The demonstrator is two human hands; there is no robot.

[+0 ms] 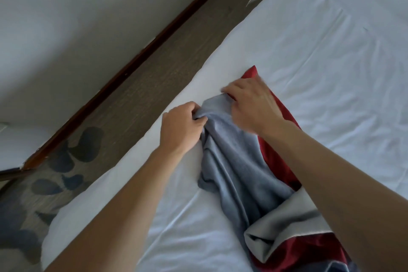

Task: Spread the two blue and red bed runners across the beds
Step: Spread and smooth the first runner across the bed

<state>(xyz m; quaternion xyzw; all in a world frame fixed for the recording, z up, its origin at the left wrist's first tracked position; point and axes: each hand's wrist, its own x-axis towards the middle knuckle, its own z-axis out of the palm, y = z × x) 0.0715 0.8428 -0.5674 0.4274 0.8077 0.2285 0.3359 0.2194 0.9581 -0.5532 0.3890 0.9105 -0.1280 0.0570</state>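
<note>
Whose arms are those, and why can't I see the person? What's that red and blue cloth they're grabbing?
There is only one picture, and it comes from a camera worn on the person's head, looking down. That is why you see two arms reaching out but no face.

The big white thing is a bed with a wrinkled white sheet. Beside it is a brown floor with dark leaf shapes, and a white wall past that.

The cloth is a bed runner, a long strip that decorates a bed. It is blue-grey on one side and shiny red on the other, and right now it lies bunched up, not flat.

The left hand pinches the runner's end near the bed's edge. The right hand has its grip on the same end, a little farther in.
</note>
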